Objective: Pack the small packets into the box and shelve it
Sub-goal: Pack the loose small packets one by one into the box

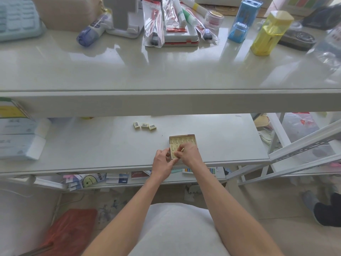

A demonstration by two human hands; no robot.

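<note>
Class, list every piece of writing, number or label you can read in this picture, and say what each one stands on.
"NIC": on the smiley-face item on the bottom shelf; the rest is hidden.
Three loose packets: barcode labels, digits too small to read.
Packets in the box: print too small to read.
Red packet on the bottom shelf: white word, blurred.

White shelf (110,148): box (182,140), three loose packets (145,125).
</note>
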